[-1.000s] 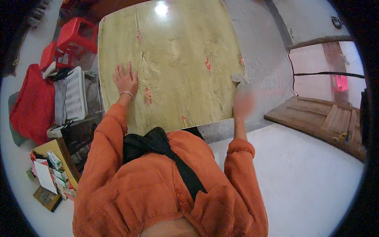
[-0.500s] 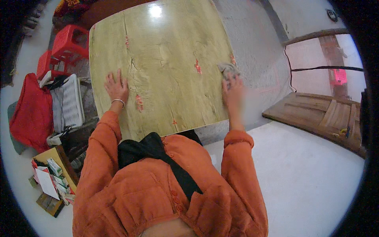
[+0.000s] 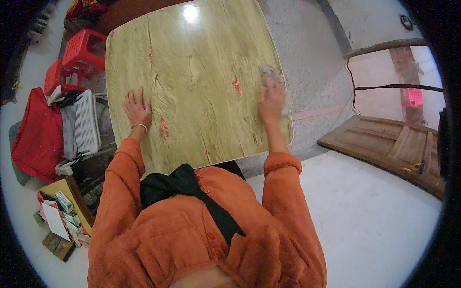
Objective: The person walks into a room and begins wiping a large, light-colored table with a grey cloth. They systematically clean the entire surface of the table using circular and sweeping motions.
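Cloth [image 3: 268, 72], grey and bunched, lies on the right side of the tabletop [image 3: 201, 113], partly covered by your right hand [image 3: 272, 102]. The fingers of that hand stretch forward over it, laid out rather than clenched, and a bit of blur hides whether your thumb pinches any fold. Your left hand [image 3: 138, 110] rests palm down near the left edge, fingers spread and released, holding nothing; it looks like a brace for your weight.

Judging by this pose, you are at the wiping step, working the strip along the right edge. The next move probably calls for even pressure through flat fingers, with the cloth kept beneath them as you guide it into the surface beside the red flower patch [image 3: 237, 84] just left of your right hand.

Mind the edges. The right rim runs just beside your right hand, so a wide stroke that way could carry the cloth over the side. The near edge sits close against your orange top [image 3: 168, 230], which leaves little room to pull straight back. Past the left rim stand 2 red stools [image 3: 82, 50] and a white slatted rack [image 3: 87, 122], so keep your left elbow in. Your best room for moving is the broad span between your 2 hands and forward toward the far edge.
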The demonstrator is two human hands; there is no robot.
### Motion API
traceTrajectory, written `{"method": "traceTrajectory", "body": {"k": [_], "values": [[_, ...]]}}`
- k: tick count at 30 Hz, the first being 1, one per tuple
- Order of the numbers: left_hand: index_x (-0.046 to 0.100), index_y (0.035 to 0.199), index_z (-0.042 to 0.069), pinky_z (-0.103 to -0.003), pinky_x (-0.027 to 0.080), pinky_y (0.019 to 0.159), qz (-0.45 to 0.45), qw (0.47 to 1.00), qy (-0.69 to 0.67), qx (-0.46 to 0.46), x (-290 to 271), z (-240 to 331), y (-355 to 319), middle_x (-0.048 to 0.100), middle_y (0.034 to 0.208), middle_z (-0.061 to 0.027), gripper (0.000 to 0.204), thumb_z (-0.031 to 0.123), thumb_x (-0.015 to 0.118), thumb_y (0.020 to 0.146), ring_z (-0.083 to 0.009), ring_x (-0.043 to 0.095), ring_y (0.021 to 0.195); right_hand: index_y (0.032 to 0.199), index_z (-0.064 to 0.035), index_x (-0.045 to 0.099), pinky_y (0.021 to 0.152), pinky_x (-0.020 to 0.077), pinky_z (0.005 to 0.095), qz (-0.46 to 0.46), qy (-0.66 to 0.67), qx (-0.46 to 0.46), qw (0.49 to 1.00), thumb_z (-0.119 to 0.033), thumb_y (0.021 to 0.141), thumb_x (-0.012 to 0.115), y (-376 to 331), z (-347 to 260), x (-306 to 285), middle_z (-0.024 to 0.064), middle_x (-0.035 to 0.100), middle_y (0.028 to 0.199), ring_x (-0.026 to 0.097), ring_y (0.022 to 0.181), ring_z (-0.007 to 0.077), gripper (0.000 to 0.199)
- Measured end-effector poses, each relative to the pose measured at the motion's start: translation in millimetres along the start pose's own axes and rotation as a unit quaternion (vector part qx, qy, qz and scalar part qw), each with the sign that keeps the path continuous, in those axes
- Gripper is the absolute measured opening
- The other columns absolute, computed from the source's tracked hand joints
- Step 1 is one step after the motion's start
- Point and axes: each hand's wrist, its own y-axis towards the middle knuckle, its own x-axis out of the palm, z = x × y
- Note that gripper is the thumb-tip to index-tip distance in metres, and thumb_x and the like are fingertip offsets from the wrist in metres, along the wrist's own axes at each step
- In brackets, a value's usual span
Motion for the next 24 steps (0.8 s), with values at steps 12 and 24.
{"method": "traceTrajectory", "body": {"k": [12, 24], "values": [[0.034, 0.140, 0.025, -0.056, 0.010, 0.108, -0.002, 1.000, 0.003, -0.010, -7.5, -1.9, -2.0, 0.026, 0.145, -0.0152, 0.054, 0.036, 0.047, 0.089, -0.0329, 0.018, 0.137, 0.125, -0.0231, 0.054, 0.093, 0.0348, 0.0468, -0.065, -0.032, -0.026, 0.997, -0.031, 0.082, 0.057, -46.8, 15.5, -41.2, 0.0145, 0.046, 0.128, 0.044, 0.112, 0.0346, 0.043], [0.034, 0.140, 0.025, -0.056, 0.011, 0.108, -0.004, 1.000, 0.006, -0.006, -7.4, 4.6, -1.5, 0.026, 0.145, -0.0146, 0.054, 0.036, 0.047, 0.089, -0.0327, 0.017, 0.137, 0.126, -0.0259, 0.053, 0.084, 0.0374, 0.0441, -0.183, 0.104, -0.235, 0.949, -0.034, 0.078, 0.061, -105.2, -9.9, -59.8, 0.0123, 0.049, 0.122, 0.045, 0.105, 0.0325, 0.050]]}}
